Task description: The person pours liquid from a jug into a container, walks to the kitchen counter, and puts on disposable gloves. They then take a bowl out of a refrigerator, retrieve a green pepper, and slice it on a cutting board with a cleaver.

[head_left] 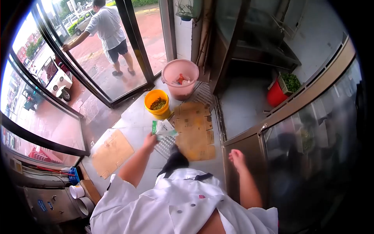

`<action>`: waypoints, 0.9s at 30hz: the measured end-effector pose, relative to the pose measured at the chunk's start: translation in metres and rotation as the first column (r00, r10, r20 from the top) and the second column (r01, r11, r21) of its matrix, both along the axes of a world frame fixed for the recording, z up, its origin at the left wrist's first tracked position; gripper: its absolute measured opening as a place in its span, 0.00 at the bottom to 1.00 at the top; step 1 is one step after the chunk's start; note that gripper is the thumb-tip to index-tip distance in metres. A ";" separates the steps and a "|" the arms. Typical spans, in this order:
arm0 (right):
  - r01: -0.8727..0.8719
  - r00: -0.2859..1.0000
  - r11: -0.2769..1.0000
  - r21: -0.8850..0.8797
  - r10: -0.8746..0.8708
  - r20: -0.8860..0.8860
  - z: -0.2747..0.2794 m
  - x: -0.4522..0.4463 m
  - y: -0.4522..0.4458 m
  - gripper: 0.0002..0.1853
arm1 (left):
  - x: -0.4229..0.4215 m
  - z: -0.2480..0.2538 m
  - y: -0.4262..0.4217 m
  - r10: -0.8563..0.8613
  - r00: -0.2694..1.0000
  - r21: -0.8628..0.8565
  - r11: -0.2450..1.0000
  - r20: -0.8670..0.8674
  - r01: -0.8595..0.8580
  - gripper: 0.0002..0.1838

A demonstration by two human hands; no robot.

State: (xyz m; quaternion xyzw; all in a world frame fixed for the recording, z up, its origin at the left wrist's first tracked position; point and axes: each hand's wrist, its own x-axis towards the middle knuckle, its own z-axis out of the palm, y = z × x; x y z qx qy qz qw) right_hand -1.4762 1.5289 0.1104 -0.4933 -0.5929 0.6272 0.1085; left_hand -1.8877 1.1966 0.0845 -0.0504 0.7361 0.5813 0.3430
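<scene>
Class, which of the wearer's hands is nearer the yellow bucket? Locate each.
Left. In view, the left hand, holding a packet, appears just below the yellow bucket; the right hand is farther off, right of the flattened cardboard.

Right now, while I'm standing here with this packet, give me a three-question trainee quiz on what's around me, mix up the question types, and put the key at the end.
1. Multiple choice: which hand holds the packet?
A) left
B) right
C) both

2. True or false: the pink bucket is larger than the yellow bucket.

3. Fill in the blank: flattened ____ lies on the floor.

Key:
1. A, the left hand.
2. True.
3. Cardboard.
</scene>
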 end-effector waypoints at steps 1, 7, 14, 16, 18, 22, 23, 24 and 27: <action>0.004 1.000 0.999 0.039 -0.003 -0.026 0.010 -0.019 0.021 0.13 | -0.029 -0.016 0.025 -0.080 0.992 -0.067 0.995 -0.095 0.073 0.18; 0.214 0.954 0.976 0.034 -0.216 0.206 -0.044 -0.039 0.071 0.12 | -0.197 -0.114 0.201 0.063 0.992 0.137 0.989 -0.112 -0.047 0.20; -0.041 0.651 0.973 -0.227 0.199 0.733 -0.016 -0.025 -0.006 0.08 | -0.382 -0.168 0.350 0.177 0.975 0.322 0.923 0.132 -0.211 0.25; -0.027 0.666 0.966 -0.256 0.208 0.716 -0.008 -0.039 0.011 0.08 | -0.388 -0.102 0.371 0.198 0.961 0.207 0.949 0.192 -0.237 0.28; -0.037 0.697 0.966 -0.255 0.208 0.686 -0.007 -0.051 0.039 0.08 | -0.398 -0.125 0.382 0.160 0.974 0.121 0.976 0.158 -0.180 0.28; -0.119 0.796 0.969 -0.217 0.224 0.562 -0.032 -0.077 0.123 0.09 | -0.375 -0.189 0.354 -0.155 0.987 0.016 0.988 0.035 0.154 0.26; -0.134 0.828 0.968 -0.210 0.226 0.514 -0.046 -0.086 0.149 0.10 | -0.365 -0.191 0.339 -0.382 0.916 -0.189 0.915 -0.118 0.357 0.24; -0.134 0.848 0.968 -0.212 0.222 0.481 -0.058 -0.098 0.177 0.10 | -0.346 -0.186 0.325 -0.600 0.774 -0.415 0.768 -0.202 0.487 0.22; -0.083 0.846 0.952 -0.296 0.224 0.485 -0.091 -0.157 0.266 0.10 | -0.254 -0.171 0.270 -0.622 0.768 -0.564 0.693 -0.153 0.449 0.22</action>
